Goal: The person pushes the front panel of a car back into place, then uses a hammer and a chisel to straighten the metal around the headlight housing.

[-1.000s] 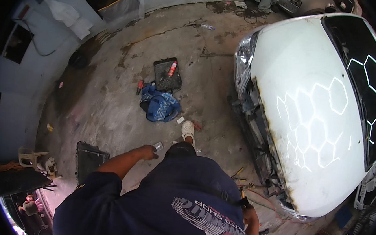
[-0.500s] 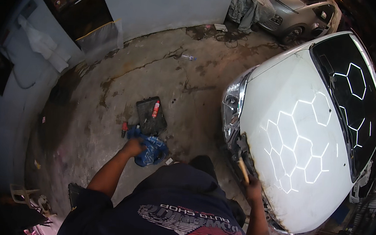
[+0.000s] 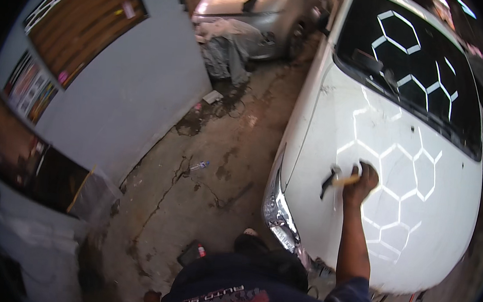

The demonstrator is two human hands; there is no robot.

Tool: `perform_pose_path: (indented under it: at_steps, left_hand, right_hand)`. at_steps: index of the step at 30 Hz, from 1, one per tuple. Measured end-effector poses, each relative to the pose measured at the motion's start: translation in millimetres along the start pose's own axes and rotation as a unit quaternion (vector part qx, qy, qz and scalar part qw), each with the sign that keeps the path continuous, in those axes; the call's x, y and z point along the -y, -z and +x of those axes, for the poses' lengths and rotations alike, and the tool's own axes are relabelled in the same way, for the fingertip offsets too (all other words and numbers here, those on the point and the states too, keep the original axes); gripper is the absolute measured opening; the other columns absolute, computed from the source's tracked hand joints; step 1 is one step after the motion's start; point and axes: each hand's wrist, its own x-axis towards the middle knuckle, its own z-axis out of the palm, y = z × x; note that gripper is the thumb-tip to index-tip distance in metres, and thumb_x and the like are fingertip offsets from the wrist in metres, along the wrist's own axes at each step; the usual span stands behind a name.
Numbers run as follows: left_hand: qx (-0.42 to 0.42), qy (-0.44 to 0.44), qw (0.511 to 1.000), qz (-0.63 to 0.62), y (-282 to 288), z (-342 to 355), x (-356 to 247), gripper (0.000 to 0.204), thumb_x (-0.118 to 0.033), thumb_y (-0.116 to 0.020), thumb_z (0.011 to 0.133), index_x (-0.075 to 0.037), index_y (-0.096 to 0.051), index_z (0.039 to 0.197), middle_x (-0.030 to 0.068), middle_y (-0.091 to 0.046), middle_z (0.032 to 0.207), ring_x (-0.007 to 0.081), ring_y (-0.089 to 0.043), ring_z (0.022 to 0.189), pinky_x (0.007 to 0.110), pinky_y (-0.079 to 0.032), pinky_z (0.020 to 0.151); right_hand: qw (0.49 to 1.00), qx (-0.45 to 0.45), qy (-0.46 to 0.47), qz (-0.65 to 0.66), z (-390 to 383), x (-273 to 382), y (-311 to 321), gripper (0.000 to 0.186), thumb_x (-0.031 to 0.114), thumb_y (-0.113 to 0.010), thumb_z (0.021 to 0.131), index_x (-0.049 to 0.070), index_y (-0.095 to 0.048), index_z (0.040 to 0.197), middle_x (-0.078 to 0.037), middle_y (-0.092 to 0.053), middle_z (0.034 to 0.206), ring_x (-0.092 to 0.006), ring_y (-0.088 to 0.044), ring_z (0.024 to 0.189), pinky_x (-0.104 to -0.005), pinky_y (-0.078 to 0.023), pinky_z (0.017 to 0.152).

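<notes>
My right hand (image 3: 362,183) is wrapped round the wooden handle of a hammer (image 3: 343,180). Its dark head points left, over the white car's hood (image 3: 314,230); whether it touches the paint, I cannot tell. Low in the picture, beside my dark shirt, a small part of my left hand (image 3: 151,301) shows. Its fingers are hidden, as is anything it might hold.
The car's headlight (image 3: 281,216) is close to my legs. A black tray (image 3: 190,253) with a red can (image 3: 201,251) lies on the concrete floor. A clear bottle (image 3: 199,165) lies farther off. Beyond stands a silver car (image 3: 274,26), partly draped with a cover (image 3: 227,47).
My right hand has lifted the hammer from the car's front edge to above the hood. My left hand has left the blue cloth bundle, now out of view. The view has swung toward the car.
</notes>
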Motion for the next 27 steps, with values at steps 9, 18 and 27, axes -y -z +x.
perform_pose_path:
  at_steps: [9, 18, 27]
  left_hand:
    - [0.136, 0.043, 0.989, 0.029, 165.1, 246.9, -77.2, 0.04, -0.038, -0.065, 0.095, -0.008, -0.072, 0.121, 0.0228, -0.072, 0.116, 0.0383, -0.069, 0.108, 0.045, -0.054, 0.095]
    - [0.152, -0.412, 0.835, 0.332, 276.4, 643.5, -116.3, 0.041, -0.035, -0.066, 0.094, -0.007, -0.072, 0.124, 0.0232, -0.071, 0.12, 0.0383, -0.069, 0.111, 0.043, -0.054, 0.097]
    - [0.088, -0.398, 0.912, -0.042, 445.8, 860.3, -451.0, 0.04, -0.015, -0.075, 0.087, 0.004, -0.068, 0.121, 0.023, -0.072, 0.116, 0.0318, -0.071, 0.106, 0.04, -0.053, 0.094]
  right_hand:
    - [0.989, 0.074, -0.095, -0.085, 4.0, 14.9, -103.9, 0.033, 0.002, -0.071, 0.085, 0.008, -0.069, 0.117, -0.013, -0.061, 0.124, -0.0349, -0.053, 0.12, -0.0469, -0.042, 0.106]
    - [0.952, 0.027, -0.106, -0.287, -6.8, 31.7, -117.6, 0.035, 0.003, -0.071, 0.082, 0.008, -0.066, 0.117, -0.011, -0.062, 0.118, -0.0337, -0.055, 0.119, -0.054, -0.04, 0.108]
    - [0.839, -0.08, -0.307, -0.443, -40.7, 92.0, -151.8, 0.028, 0.008, -0.073, 0.085, 0.005, -0.068, 0.113, -0.013, -0.064, 0.113, -0.0344, -0.055, 0.114, -0.0487, -0.043, 0.102]
